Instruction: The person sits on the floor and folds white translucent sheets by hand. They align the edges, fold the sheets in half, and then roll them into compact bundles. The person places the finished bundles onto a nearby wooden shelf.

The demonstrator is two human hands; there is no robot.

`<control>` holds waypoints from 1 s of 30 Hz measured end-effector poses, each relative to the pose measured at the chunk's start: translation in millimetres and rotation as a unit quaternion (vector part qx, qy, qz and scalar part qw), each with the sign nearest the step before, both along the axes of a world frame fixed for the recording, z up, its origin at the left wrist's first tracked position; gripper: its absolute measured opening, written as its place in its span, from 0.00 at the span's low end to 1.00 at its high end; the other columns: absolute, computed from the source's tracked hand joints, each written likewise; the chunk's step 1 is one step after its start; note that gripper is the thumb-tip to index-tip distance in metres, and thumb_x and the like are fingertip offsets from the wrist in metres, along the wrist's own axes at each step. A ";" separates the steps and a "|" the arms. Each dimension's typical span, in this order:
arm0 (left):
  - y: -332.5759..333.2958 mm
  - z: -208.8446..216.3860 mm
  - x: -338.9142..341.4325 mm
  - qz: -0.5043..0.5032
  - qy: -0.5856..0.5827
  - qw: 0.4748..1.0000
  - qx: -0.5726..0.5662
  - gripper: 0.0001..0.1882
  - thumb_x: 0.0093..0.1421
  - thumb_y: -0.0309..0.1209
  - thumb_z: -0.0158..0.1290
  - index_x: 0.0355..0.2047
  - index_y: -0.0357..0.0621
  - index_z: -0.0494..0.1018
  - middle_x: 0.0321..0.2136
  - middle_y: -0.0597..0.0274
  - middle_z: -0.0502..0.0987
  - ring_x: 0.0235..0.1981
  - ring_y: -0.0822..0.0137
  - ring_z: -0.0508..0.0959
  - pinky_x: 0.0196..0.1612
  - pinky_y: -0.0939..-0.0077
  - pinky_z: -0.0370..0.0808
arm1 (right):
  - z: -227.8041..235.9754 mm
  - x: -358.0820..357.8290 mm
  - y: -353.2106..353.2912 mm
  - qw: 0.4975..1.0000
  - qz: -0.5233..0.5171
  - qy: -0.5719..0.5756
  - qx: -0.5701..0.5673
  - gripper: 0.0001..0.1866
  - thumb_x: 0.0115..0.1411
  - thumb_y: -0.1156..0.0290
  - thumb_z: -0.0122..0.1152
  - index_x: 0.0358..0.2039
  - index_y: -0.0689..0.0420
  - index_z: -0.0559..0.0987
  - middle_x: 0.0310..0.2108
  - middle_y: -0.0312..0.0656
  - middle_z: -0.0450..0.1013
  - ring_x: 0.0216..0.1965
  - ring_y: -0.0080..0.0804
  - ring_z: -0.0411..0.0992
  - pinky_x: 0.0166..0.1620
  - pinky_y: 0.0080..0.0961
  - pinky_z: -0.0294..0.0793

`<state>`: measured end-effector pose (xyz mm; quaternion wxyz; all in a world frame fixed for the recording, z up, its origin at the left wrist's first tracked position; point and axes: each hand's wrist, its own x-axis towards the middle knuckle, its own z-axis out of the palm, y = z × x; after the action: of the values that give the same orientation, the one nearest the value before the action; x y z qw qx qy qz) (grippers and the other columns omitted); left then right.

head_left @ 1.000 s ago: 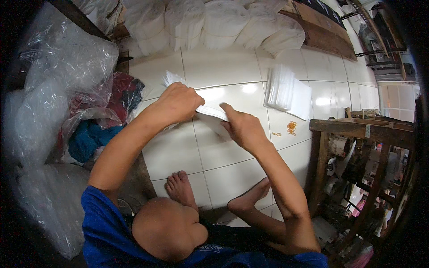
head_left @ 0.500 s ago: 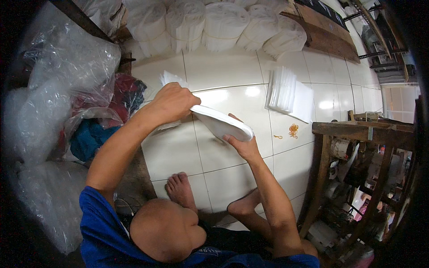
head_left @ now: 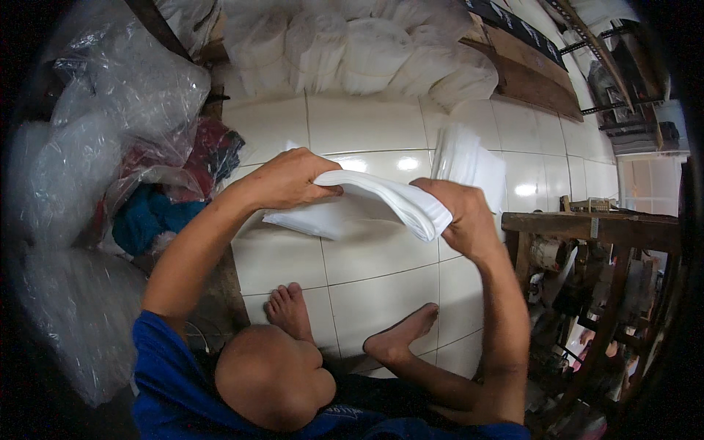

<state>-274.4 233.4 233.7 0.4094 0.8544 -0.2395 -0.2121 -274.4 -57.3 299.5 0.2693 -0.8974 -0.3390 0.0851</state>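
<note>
Since the earlier frame, we have lifted the folded stack of white plastic sheets [head_left: 367, 202] higher above the white tiled floor [head_left: 367, 271]. Our left hand [head_left: 290, 180] pinches its far end, fingers closed; our right hand [head_left: 462, 209] clamps the folded end (thumb hidden). Another white sheet pile [head_left: 477, 165] lies beyond, clear plastic bags [head_left: 110, 110] left.

Small packing workshop, floor-level work. White tiled floor [head_left: 367, 257], bundles of white bags [head_left: 367, 44] stacked along wall, clear plastic sacks [head_left: 110, 110] heaped at left, worn wooden workbench [head_left: 594, 227] at right.
</note>
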 end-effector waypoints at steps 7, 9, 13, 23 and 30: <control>-27.0 42.6 -2.4 0.012 -0.088 0.974 -0.209 0.24 0.51 0.31 0.61 0.48 0.36 0.73 0.36 0.44 0.81 0.39 0.47 0.81 0.43 0.61 0.75 | 81.1 23.5 40.3 0.975 0.109 -0.090 -0.173 0.13 0.48 0.77 0.61 0.37 0.54 0.81 0.28 0.49 0.79 0.31 0.49 0.79 0.36 0.41 0.79; -37.5 78.8 0.6 0.010 -0.113 0.976 -0.183 0.21 0.49 0.28 0.59 0.45 0.36 0.74 0.36 0.45 0.81 0.39 0.45 0.81 0.42 0.63 0.76 | 94.4 26.6 47.0 0.965 0.113 -0.127 -0.200 0.12 0.48 0.77 0.60 0.35 0.55 0.82 0.26 0.51 0.78 0.30 0.51 0.79 0.37 0.42 0.79; -36.4 86.5 12.6 0.040 -0.147 0.971 -0.187 0.17 0.53 0.30 0.56 0.44 0.37 0.75 0.38 0.49 0.80 0.40 0.52 0.81 0.43 0.66 0.75 | 115.3 37.8 42.5 0.976 0.072 -0.126 -0.163 0.14 0.50 0.76 0.63 0.39 0.59 0.82 0.28 0.53 0.79 0.32 0.47 0.80 0.38 0.39 0.80; -17.6 101.0 10.5 0.051 -0.177 0.958 -0.218 0.11 0.65 0.29 0.55 0.44 0.34 0.75 0.35 0.57 0.80 0.34 0.67 0.78 0.40 0.73 0.74 | 54.5 6.8 -17.9 0.934 -0.131 0.107 0.314 0.54 0.41 0.62 0.79 0.66 0.60 0.61 0.56 0.48 0.70 0.58 0.39 0.68 0.62 0.35 0.65; -29.4 101.3 0.6 0.183 -0.144 0.932 -0.276 0.09 0.65 0.30 0.57 0.42 0.38 0.78 0.32 0.61 0.82 0.32 0.71 0.79 0.36 0.75 0.75 | 55.3 7.1 -39.2 0.882 -0.175 0.259 0.353 0.63 0.34 0.56 0.83 0.68 0.61 0.57 0.63 0.48 0.62 0.66 0.43 0.59 0.69 0.40 0.51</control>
<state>-273.8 204.0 334.9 0.6222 0.7580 -0.1843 0.0661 -267.3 -96.5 354.8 0.6566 -0.7338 -0.1025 0.1412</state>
